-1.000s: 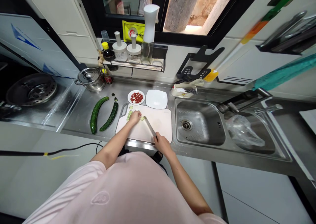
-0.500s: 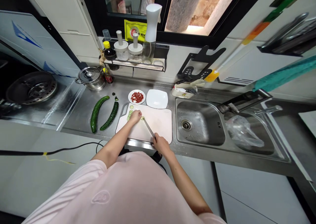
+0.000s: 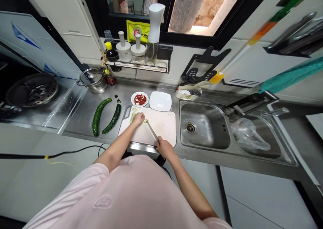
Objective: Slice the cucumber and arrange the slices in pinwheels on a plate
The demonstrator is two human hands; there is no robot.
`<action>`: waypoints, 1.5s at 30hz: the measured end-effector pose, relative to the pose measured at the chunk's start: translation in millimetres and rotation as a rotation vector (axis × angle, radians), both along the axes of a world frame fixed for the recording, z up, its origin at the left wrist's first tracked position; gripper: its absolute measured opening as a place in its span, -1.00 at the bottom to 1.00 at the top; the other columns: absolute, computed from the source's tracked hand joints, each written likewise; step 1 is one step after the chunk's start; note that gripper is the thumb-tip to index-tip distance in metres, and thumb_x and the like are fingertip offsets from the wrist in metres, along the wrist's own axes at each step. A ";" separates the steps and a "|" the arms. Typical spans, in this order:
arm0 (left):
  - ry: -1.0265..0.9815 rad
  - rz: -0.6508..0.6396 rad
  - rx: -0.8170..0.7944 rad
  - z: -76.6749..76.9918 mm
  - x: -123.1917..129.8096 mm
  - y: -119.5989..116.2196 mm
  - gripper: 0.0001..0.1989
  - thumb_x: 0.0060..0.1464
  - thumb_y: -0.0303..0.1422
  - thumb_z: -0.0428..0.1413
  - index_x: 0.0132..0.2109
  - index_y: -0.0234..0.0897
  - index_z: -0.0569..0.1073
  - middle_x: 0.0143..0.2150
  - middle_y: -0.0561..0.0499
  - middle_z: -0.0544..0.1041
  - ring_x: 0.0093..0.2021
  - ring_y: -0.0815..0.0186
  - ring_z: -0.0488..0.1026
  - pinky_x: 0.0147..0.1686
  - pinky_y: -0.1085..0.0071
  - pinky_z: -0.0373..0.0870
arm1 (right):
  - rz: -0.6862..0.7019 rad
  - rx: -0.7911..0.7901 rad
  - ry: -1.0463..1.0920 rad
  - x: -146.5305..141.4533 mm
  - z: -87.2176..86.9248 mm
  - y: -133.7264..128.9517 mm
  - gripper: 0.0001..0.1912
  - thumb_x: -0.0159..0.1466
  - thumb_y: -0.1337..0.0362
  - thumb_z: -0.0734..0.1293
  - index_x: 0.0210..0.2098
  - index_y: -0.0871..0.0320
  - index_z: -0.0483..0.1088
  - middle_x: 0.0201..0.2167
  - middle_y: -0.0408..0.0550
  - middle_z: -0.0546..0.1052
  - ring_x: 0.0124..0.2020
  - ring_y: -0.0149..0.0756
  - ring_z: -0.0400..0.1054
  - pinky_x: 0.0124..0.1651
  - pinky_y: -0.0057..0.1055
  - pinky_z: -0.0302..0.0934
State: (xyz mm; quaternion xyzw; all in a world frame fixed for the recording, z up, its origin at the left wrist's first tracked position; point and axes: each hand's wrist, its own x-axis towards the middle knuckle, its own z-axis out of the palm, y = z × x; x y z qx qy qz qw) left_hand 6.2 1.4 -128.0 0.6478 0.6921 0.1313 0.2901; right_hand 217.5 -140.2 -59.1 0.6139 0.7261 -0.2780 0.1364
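My right hand [image 3: 164,146] is closed on the handle of a knife [image 3: 152,130], whose blade slants up and left over the white cutting board [image 3: 161,124]. A pale green cucumber slice [image 3: 145,121] lies at the blade's tip. Just left of it, my left hand [image 3: 138,118] has its fingers pressed together on the board; whatever they hold is too small to make out. Several cucumber slices [image 3: 132,117] lie beside that hand at the board's left. Two cucumbers, one longer [image 3: 97,119] and one shorter [image 3: 114,119], rest on the steel counter.
Behind the board stand a plate of red pieces [image 3: 140,99] and a white square plate [image 3: 160,101]. A lidded pot [image 3: 92,80] is at the back left. The sink [image 3: 204,128] lies to the right, with a plastic bag [image 3: 248,134] in its second basin.
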 end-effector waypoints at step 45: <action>0.014 0.016 -0.035 3.0 1.4 0.5 -0.83 -0.01 -0.50 0.06 -0.27 -0.26 0.51 -0.25 -0.02 0.55 -0.25 0.35 0.42 -0.22 0.49 0.27 | 0.041 -0.066 -0.005 -12.0 17.4 17.5 -0.76 0.35 0.30 0.03 -0.01 0.14 0.15 -0.20 0.11 0.49 -0.19 -0.18 0.40 -0.30 -0.41 0.07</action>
